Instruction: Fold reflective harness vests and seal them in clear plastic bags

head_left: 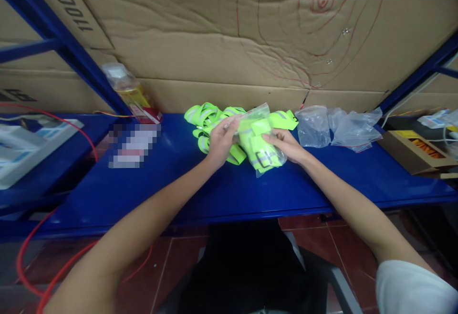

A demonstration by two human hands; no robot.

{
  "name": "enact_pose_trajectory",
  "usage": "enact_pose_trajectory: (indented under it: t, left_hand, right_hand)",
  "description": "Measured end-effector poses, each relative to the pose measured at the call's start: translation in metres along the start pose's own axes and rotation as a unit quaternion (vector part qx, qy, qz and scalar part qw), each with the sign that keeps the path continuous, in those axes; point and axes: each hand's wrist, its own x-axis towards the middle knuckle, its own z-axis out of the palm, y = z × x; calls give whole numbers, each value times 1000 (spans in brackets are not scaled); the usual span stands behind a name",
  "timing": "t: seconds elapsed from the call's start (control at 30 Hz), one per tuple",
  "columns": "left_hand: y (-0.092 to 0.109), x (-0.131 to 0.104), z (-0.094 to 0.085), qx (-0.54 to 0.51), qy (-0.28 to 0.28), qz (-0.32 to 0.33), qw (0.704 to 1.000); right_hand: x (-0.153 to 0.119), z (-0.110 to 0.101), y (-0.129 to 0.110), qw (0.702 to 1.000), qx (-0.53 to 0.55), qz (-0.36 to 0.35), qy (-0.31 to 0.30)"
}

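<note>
Between my two hands is a clear plastic bag (pixel 264 148) with a folded neon-yellow reflective strap inside; a dark buckle shows through its lower part. My left hand (pixel 222 140) is closed on the bag's upper left edge. On the other side, my right hand (pixel 286 145) pinches the bag's right edge, its thumb lying over the front. Behind the bag, a loose heap of neon reflective straps (pixel 204 116) with grey stripes lies on the blue table (pixel 171 171). The bag hides part of this heap.
Clear plastic bags (pixel 354 128) lie to the right of the straps. Farther right sits an open cardboard box (pixel 411 154). At the back left stand a bottle (pixel 127 87) and a small red box (pixel 148 114). A cardboard sheet (pixel 200 47) walls the back.
</note>
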Motion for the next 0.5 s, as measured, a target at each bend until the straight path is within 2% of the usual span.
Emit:
enact_pose_trajectory:
  t: [0.07,0.13,0.23,0.3,0.33,0.4,0.5]
  left_hand:
    - [3,-1,1,-29,-70,-54,996]
    - [5,-4,2,-9,-118,-73,990]
    - [8,-3,1,30,-113,-34,993]
    - [9,7,-5,43,-57,22,997]
    - [10,15,-11,52,-10,55,997]
    - [13,35,-28,72,107,114,985]
    - [21,70,-66,93,232,182,951]
  right_hand:
    - [2,1,3,998,2,-39,53]
    - [3,2,6,997,10,-41,69]
    - [3,3,4,998,55,36,5]
    - [2,3,0,995,72,59,-38]
    - [2,2,-2,995,71,54,-45]
    - [2,1,-5,998,56,31,-28]
    - [3,1,-8,999,30,-1,20]
